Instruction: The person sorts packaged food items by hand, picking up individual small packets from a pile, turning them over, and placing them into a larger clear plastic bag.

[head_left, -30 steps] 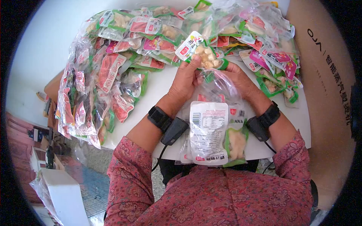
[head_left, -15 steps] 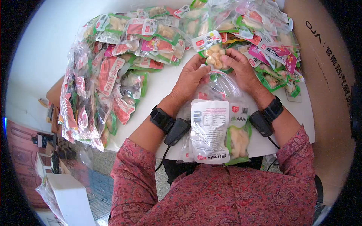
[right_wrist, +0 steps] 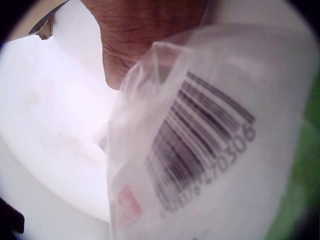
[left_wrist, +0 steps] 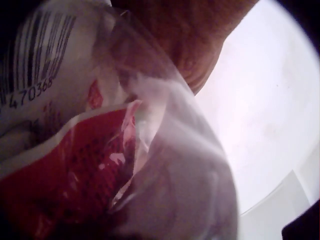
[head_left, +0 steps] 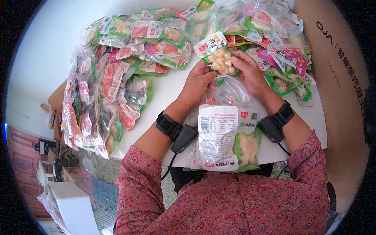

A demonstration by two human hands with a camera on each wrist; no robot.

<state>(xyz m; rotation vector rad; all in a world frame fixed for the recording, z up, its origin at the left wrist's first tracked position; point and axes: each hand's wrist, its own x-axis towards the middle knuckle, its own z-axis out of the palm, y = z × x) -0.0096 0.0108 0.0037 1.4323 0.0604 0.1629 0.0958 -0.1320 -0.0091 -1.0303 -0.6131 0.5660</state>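
Both hands hold one small snack packet (head_left: 219,55) with a green edge and pale pieces inside, above the mouth of a clear plastic bag (head_left: 227,92). My left hand (head_left: 199,80) pinches the packet's lower left side. My right hand (head_left: 246,70) grips its right side. The clear bag lies between my forearms on the white table (head_left: 168,88), with a white-backed packet (head_left: 217,135) and a green-edged packet (head_left: 247,147) inside near the table's front edge. The wrist views show only blurred plastic and a barcoded packet (right_wrist: 210,145) up close.
A large heap of snack packets (head_left: 129,43) in clear bags covers the table's left and far side, another pile (head_left: 282,47) sits at the right. A cardboard box (head_left: 340,90) stands to the right. White boxes (head_left: 66,203) lie on the floor at lower left.
The packet was lifted away from the bag's mouth toward the pile, then turned and brought slightly nearer again. Both hands stay on it; my right hand shifted up onto its right side.
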